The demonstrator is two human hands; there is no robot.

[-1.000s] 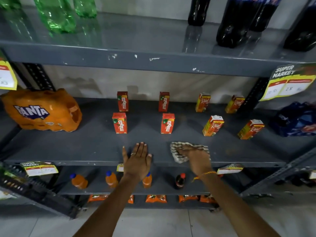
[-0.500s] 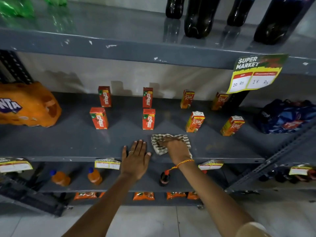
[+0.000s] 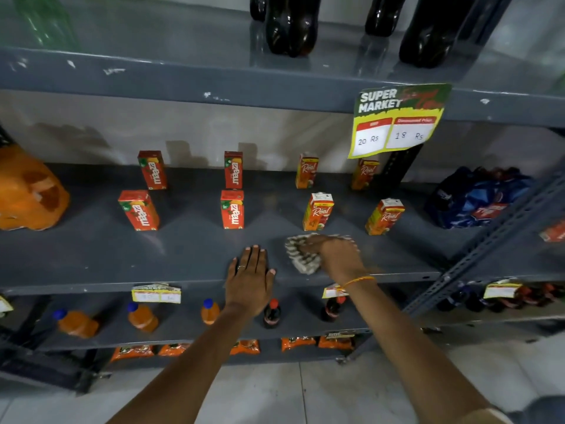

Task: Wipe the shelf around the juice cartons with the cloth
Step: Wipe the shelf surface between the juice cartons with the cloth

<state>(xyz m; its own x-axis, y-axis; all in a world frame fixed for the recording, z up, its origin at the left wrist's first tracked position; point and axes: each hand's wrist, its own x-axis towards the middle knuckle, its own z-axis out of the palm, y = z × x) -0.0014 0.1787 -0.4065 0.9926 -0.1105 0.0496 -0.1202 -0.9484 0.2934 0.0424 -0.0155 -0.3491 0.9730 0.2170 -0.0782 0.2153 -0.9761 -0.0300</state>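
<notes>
- A right hand (image 3: 337, 255) presses a checked cloth (image 3: 302, 255) flat on the grey shelf (image 3: 171, 255), just in front of the juice cartons (image 3: 318, 211).
- The left hand (image 3: 250, 275) rests open and empty at the shelf's front edge.
- The cloth looks soft and light; a flat palm on top should guide it best.
- The cartons look light and easily toppled.

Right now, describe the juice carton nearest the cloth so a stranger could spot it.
Find the grey middle shelf below the Super Market price sign. In its front row, just behind the checked cloth under the right hand, stands a Real carton: orange with a white top, unlike the red Maaza cartons.
</notes>
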